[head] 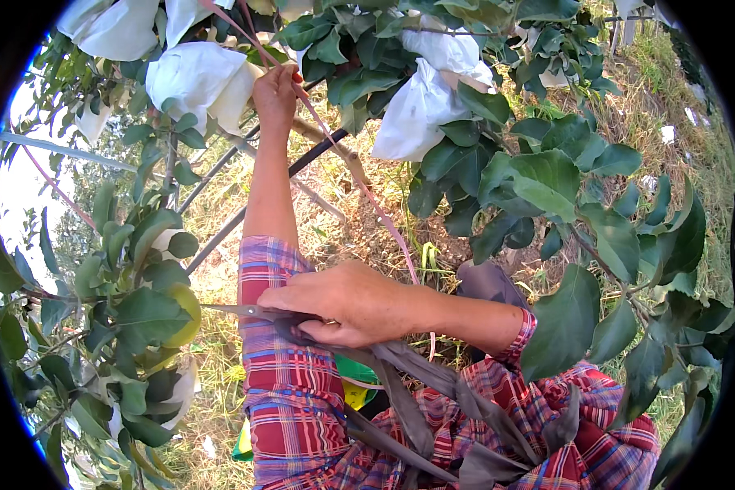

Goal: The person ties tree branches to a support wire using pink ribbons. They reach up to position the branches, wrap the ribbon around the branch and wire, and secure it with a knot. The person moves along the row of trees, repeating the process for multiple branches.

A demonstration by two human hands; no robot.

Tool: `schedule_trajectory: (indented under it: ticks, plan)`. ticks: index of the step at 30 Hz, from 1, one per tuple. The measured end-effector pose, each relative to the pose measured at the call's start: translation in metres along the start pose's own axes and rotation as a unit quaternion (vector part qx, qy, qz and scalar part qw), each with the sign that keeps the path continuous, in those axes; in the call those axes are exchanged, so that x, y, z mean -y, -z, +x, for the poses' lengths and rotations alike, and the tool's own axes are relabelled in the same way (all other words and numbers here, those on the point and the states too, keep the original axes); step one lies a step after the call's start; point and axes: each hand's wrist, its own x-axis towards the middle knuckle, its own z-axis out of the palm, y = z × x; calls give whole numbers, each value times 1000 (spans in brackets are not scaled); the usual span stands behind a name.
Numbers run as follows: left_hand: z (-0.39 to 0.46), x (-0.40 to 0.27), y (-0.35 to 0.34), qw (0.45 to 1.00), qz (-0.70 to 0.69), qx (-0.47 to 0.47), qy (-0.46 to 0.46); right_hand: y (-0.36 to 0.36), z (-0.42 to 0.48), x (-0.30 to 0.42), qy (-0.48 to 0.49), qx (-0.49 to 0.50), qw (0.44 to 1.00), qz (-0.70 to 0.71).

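Observation:
My left hand (275, 95) reaches up among the branches, its fingers closed on a pink plastic ribbon (383, 214). The ribbon continues above the hand and hangs down past my right wrist. In my right hand (349, 303) is a pair of scissors (245, 310), held across my left sleeve, with the blades pointing left. Most of the scissor handles are covered by my fingers. Dark grey cloth strips (453, 380) run from beneath that hand across my plaid shirt. Just left of my raised hand hangs a white fruit bag (193, 76).
More white bags (419, 113) hang among the leaves to the right. A yellow-green fruit (185, 313), probably an apple, shows at the left beside the blade tips. Dark rods (220, 236) and a bare branch (343, 153) cross behind my left arm. Leafy branches (545, 177) crowd the right side.

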Motion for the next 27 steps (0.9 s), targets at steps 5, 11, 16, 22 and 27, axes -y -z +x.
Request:
schedule_trajectory:
  ticks: [5,11,16,22,27]
  plan:
    - [-7,-6,15,999,18,28,23,3,-32,-5,-250,-150,724,625]
    - [-78,-53,22,970,-222,-61,73,7,-52,-49,-292,-183,644,683]
    - [-114,-108,26,933,-330,-60,133,-6,-56,-38,-283,-138,556,769]
    - [-137,-131,43,920,-365,-91,107,-21,-67,-34,-309,-148,526,778]
    - [-141,-137,45,910,-391,-84,107,-23,-68,-31,-320,-149,515,781]
